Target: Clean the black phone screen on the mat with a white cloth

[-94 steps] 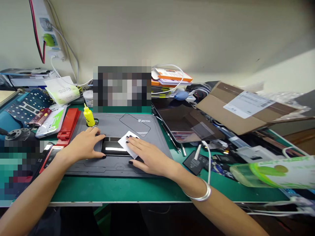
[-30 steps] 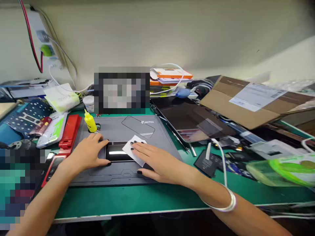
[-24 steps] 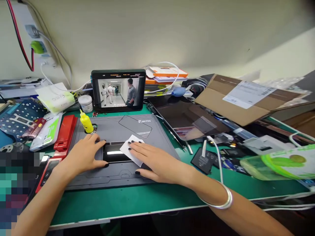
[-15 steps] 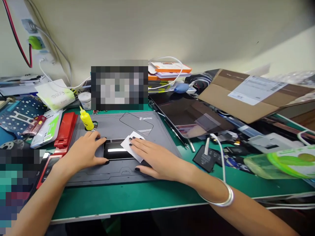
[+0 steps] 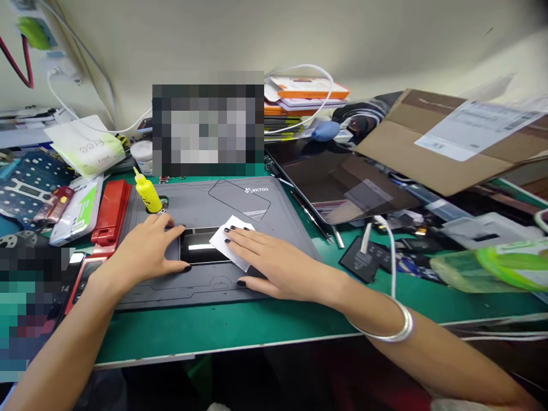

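Observation:
A dark glossy phone (image 5: 201, 238) lies face up and sideways on a grey work mat (image 5: 184, 197). My left hand (image 5: 143, 248) grips its left end, thumb on the near edge and index finger on the far edge. Under the stretched fingers of my right hand (image 5: 285, 262), a white wipe (image 5: 219, 241) is pressed onto the phone's right part, hiding it. The right thumb rests apart, on the mat side. Beyond the phone, a thin dark phone-shaped outline (image 5: 238, 200) shows on the mat; whether it is printed or a loose piece, I cannot tell.
A yellow squeeze bottle (image 5: 148, 193) stands at the mat's far left, beside a red tool (image 5: 112, 214). On the right are a large dark screen panel (image 5: 334, 182), black battery-like parts (image 5: 359, 260) and an open cardboard box (image 5: 398, 134). The green table's front edge (image 5: 257, 343) runs below.
The camera view has shifted, so the whole scene sits higher in the picture. Both hands, the phone and the wipe keep nearly the same places relative to each other.

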The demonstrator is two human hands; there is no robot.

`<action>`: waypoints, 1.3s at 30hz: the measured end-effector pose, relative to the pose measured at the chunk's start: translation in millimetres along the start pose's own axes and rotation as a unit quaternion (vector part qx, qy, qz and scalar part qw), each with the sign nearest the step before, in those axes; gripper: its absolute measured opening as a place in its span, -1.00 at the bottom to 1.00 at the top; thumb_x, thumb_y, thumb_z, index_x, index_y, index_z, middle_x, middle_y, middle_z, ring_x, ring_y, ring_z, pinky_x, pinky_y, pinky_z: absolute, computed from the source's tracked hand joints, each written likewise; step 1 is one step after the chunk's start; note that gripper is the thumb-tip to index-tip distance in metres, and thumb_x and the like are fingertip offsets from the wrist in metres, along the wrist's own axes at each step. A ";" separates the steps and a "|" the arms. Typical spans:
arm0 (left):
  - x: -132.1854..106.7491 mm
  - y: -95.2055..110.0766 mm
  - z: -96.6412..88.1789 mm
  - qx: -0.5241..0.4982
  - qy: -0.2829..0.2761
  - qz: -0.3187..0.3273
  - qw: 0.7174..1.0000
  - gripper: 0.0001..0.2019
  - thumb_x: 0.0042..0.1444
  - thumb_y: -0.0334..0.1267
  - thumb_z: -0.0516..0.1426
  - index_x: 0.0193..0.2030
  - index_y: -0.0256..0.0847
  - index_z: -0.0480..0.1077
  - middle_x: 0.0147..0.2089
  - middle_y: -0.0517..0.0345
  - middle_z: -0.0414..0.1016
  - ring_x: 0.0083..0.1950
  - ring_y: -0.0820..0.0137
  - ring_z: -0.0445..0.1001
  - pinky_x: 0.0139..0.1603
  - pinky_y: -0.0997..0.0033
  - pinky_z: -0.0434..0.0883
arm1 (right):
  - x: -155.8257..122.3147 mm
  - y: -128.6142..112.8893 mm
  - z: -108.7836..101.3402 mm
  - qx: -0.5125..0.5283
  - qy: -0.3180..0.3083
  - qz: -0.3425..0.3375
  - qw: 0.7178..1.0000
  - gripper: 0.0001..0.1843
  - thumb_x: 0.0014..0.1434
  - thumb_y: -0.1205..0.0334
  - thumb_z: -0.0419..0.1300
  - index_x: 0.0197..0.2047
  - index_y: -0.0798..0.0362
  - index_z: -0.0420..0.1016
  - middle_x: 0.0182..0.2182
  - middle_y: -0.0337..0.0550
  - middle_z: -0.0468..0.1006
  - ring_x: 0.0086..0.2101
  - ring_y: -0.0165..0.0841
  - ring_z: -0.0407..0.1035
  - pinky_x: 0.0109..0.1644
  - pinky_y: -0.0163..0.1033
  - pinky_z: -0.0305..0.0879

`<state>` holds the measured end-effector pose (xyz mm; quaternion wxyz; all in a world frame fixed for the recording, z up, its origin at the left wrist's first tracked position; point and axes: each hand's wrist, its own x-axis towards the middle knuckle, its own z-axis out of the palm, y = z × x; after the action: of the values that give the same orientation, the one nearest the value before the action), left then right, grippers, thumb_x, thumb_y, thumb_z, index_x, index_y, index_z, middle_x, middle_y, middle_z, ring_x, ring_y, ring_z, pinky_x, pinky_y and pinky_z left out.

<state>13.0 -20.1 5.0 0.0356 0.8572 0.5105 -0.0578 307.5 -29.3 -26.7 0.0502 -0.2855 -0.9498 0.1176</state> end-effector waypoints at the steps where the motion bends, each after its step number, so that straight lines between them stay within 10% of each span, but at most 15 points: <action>1: -0.1 0.0 -0.3 0.001 -0.002 0.000 1.000 -0.38 0.07 0.10 0.25 0.21 -0.17 0.38 0.14 -0.11 0.33 0.13 0.02 0.36 0.18 0.02 0.37 | 0.4 -0.3 -0.9 -0.001 -0.001 0.000 1.000 -0.36 0.32 0.06 0.16 0.36 0.22 0.23 0.39 0.15 0.12 0.38 -0.03 -0.01 0.42 0.11 0.06; 39: -2.5 1.1 -3.2 -0.016 -0.001 -0.015 1.000 -0.39 0.06 0.03 0.28 0.21 -0.18 0.39 0.15 -0.13 0.35 0.16 -0.01 0.36 0.16 -0.01 0.39 | 3.7 -1.2 3.0 0.023 0.021 -0.011 0.999 -0.31 0.28 0.05 0.18 0.35 0.29 0.24 0.38 0.26 0.11 0.38 0.03 -0.05 0.42 0.17 0.03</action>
<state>12.9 -22.4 8.5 0.0488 0.8488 0.5239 -0.0516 303.3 -28.8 -29.2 0.0780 -0.2765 -0.9486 0.1328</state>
